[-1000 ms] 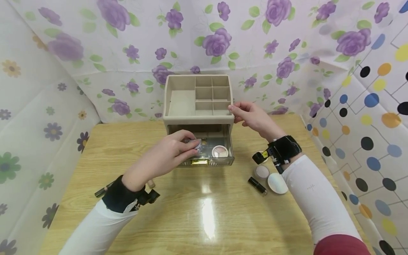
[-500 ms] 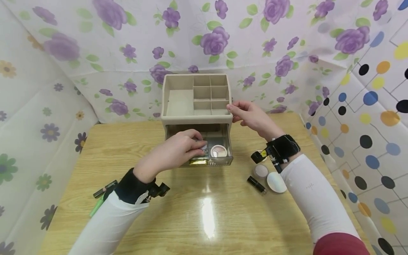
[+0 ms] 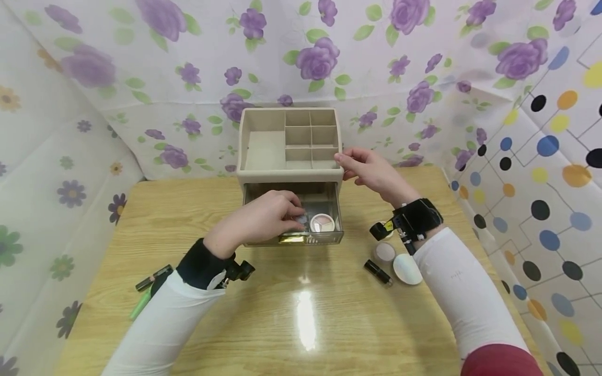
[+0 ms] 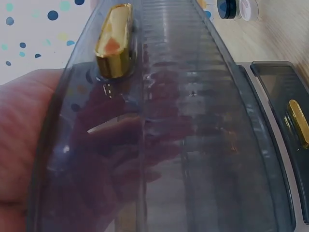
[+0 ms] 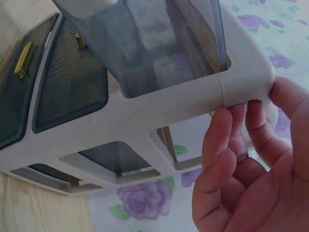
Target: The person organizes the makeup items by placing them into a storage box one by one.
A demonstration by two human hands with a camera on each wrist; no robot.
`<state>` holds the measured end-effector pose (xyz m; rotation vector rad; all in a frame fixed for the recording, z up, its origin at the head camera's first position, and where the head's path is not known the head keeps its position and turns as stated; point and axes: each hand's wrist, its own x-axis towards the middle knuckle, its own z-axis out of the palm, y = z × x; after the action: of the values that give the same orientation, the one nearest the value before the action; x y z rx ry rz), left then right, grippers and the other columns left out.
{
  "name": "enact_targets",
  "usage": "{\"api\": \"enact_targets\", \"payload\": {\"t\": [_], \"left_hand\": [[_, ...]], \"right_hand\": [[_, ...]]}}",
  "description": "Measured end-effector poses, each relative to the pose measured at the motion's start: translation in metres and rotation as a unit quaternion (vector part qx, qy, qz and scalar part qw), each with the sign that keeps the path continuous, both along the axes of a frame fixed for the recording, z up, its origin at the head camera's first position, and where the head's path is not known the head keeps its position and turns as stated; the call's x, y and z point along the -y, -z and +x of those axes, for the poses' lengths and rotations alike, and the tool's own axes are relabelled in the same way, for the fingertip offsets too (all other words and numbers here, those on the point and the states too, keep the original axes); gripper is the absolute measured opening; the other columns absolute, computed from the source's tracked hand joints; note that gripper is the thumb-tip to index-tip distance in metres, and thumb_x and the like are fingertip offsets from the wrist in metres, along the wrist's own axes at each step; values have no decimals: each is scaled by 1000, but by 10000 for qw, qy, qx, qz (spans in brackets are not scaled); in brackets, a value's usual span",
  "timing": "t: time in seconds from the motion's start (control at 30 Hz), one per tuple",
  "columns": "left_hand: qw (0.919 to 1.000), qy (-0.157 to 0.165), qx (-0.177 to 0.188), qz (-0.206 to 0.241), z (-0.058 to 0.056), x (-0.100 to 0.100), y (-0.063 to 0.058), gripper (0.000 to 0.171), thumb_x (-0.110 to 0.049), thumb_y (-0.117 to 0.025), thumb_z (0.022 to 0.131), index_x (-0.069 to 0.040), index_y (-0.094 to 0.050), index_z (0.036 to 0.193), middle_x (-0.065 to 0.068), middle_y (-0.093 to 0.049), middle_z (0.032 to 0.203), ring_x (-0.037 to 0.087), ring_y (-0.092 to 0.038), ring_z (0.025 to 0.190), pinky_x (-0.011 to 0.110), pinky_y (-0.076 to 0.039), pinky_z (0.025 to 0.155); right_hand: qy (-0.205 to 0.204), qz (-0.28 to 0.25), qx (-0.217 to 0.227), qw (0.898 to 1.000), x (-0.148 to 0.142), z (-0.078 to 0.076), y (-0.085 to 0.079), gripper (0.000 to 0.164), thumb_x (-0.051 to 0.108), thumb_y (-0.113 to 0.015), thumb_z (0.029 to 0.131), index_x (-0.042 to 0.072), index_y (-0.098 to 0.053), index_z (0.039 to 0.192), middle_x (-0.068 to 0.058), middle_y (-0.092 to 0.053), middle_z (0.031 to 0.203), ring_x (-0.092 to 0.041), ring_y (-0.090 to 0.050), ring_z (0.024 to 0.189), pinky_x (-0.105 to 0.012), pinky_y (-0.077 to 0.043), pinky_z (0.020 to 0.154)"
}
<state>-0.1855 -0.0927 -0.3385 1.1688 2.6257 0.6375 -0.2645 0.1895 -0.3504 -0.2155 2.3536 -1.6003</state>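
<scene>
At the left of the tabletop (image 3: 202,209), has a green tube (image 3: 140,304) and a dark tube (image 3: 153,278) lying out of the path of the drawer (image 3: 327,241), probably to spare reaching room. With the left hand (image 3: 263,216), reaches into the pulled-out drawer to a small clear item (image 3: 302,219); cannot tell this grip's state, pinching or merely touching. Beside it, has a round palette (image 3: 322,223) lying flat, presumably for stability. With the right hand (image 3: 373,172), holds the side edge of the organizer (image 3: 290,176) in a narrow grip, likely bracing it against movement. Further right, has a black tube (image 3: 378,272), a round jar (image 3: 384,252) and a pale disc (image 3: 407,269) grouped close together, apparently for easy reach.
</scene>
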Motion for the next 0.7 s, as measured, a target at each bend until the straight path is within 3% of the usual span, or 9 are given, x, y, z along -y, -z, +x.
{"api": "enact_targets", "payload": {"t": [0.17,0.4,0.7], "left_hand": [[9999,3,-21,-138,-2,-4,-2,28,-17,-83,97,0,-81,118,12,-70,121,26,-69,110,38,-56,97],[9984,-100,-337,-452,-7,-12,-4,26,-15,-89,90,-3,-84,113,10,-74,115,26,-69,108,38,-55,98],[9966,-159,-60,-805,-11,-18,-4,30,-10,-91,87,-6,-84,116,8,-76,115,23,-71,104,35,-58,92]], "right_hand": [[-7,-28,-21,10000,-1,0,-1,37,51,-65,106,15,-66,108,1,-68,96,-17,-65,94,-33,-45,76],[14,-57,-46,10000,-2,-1,-2,36,51,-65,106,15,-67,107,2,-69,98,-18,-65,95,-32,-45,76],[-35,-76,-82,9999,-3,-1,-1,33,47,-66,107,15,-67,105,1,-68,98,-19,-65,95,-34,-45,78]]}}
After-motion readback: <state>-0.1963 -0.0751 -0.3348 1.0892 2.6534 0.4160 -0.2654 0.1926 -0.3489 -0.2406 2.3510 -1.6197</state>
